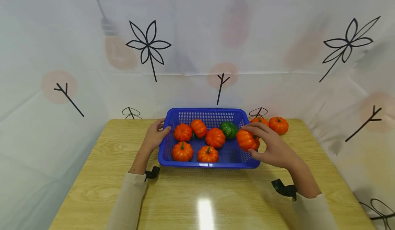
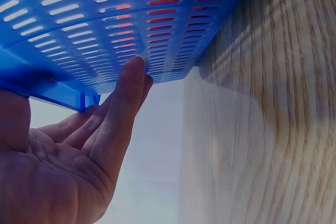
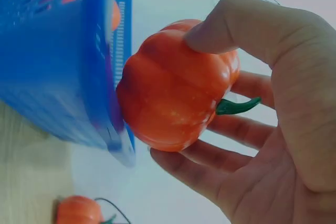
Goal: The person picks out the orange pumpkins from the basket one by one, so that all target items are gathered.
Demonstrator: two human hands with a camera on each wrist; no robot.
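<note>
My right hand [image 1: 273,147] grips an orange toy pumpkin [image 1: 246,140] with a green stem, thumb on one side and fingers round the other. In the right wrist view this pumpkin [image 3: 176,87] is right at the basket's rim. My left hand [image 1: 154,135] holds the left side of the blue plastic basket [image 1: 210,165], its thumb over the rim and its fingers against the slotted outer wall [image 2: 152,24]. Inside the basket lie several orange pumpkins, among them one at the front left [image 1: 182,152], and a green pumpkin [image 1: 228,130] towards the back.
On the wooden table [image 1: 197,189], behind and right of the basket, sit two more orange pumpkins, the right one [image 1: 278,125] in full view and the other [image 1: 259,120] partly hidden by my right hand. A patterned white cloth [image 1: 191,93] hangs behind the table.
</note>
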